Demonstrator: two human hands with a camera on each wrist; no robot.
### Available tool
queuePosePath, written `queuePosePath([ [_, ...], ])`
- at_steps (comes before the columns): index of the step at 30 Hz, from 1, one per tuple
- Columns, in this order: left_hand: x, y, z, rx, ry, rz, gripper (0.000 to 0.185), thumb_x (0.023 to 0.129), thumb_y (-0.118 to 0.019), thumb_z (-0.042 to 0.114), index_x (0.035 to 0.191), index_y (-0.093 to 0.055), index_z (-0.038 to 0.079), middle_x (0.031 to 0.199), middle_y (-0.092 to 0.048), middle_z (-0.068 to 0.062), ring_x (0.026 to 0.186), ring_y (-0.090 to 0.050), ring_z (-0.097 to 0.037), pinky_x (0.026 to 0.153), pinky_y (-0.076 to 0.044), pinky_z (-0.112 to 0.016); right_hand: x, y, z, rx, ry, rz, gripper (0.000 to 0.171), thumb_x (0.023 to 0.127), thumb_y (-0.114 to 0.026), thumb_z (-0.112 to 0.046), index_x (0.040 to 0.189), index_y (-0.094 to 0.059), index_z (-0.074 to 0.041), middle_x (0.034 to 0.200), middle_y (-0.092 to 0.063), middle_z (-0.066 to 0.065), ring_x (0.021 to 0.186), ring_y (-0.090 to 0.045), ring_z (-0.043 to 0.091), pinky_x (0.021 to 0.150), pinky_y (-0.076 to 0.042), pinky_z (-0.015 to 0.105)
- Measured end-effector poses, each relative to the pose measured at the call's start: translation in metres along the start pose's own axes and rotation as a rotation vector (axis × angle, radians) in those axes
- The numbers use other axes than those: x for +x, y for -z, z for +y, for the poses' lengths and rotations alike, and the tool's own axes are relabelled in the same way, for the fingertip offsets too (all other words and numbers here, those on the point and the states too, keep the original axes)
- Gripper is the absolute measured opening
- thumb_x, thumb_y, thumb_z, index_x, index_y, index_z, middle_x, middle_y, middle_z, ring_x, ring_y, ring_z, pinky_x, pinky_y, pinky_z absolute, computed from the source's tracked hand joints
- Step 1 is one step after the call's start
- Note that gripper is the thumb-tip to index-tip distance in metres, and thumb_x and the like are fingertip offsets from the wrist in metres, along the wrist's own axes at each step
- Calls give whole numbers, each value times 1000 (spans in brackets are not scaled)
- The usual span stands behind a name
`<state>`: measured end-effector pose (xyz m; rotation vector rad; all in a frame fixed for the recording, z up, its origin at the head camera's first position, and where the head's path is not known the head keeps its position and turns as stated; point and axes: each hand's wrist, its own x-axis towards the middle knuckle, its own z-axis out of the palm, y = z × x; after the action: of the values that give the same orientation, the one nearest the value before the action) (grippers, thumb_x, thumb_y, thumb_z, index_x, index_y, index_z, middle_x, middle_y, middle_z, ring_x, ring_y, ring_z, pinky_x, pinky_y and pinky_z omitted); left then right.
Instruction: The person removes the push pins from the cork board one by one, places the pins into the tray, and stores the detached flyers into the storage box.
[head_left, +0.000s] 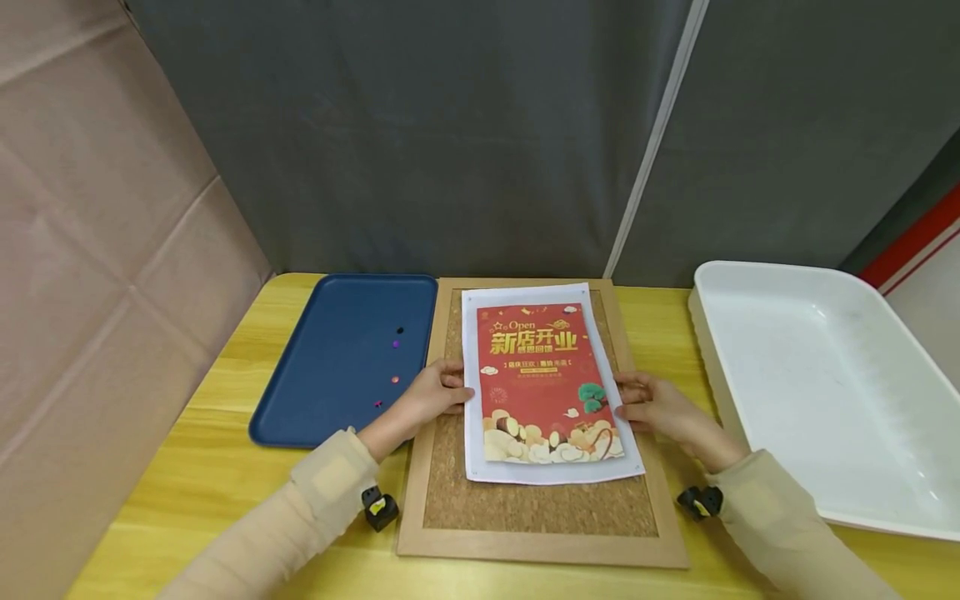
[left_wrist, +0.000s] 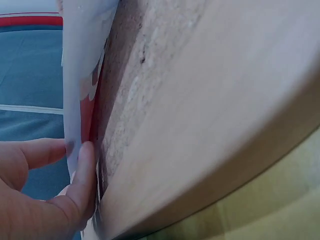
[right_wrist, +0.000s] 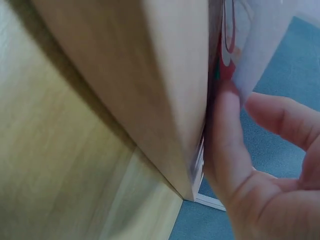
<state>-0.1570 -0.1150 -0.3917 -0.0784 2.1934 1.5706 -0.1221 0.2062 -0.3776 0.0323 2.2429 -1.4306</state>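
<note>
Holding: both hands pinch one sheet by its side edges.
Blue tray (head_left: 330,367): far left on the table, a few small pins (head_left: 395,343) on it.
Left hand (head_left: 435,393): fingers and thumb clamped on the poster's (head_left: 543,375) left edge.
Poster: lying on the cork board (head_left: 540,500), top corners apparently pinned, though the dots are tiny.
Right hand (head_left: 652,408): thumb and fingers closed on the right edge.
White bin (head_left: 817,392): far right.
Risk: an uneven pull could tear the paper at the pinned corners or crease it.
</note>
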Motion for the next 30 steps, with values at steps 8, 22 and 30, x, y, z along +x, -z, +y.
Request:
queuePosePath([
  [8, 0, -3, -5, -20, -54, 5, 50, 91, -55, -4, 138, -35, -6, 121, -55, -28, 101, -64, -35, 80, -58, -38, -1, -2, 4, 17, 20, 11, 62, 93, -53, 1, 143, -20, 16, 120, -53, 32, 90, -63, 11, 80, -58, 31],
  [22, -2, -3, -8, -20, -162, 62, 52, 90, -57, -5, 138, -38, -1, 117, -58, -25, 88, -62, -20, 72, -56, -30, -5, -2, 10, 8, 63, 91, 59, 91, -56, 0, 140, -28, 16, 107, -61, 18, 83, -60, 2, 75, -57, 23],
  [30, -5, -2, 0, -43, -236, 103, 53, 89, -58, -5, 139, -39, 0, 118, -59, -25, 93, -64, -22, 79, -58, -37, -12, 3, 3, -5, 78, 195, 54, 92, -57, -8, 137, -37, 14, 105, -62, 7, 80, -59, -5, 74, -55, 18],
])
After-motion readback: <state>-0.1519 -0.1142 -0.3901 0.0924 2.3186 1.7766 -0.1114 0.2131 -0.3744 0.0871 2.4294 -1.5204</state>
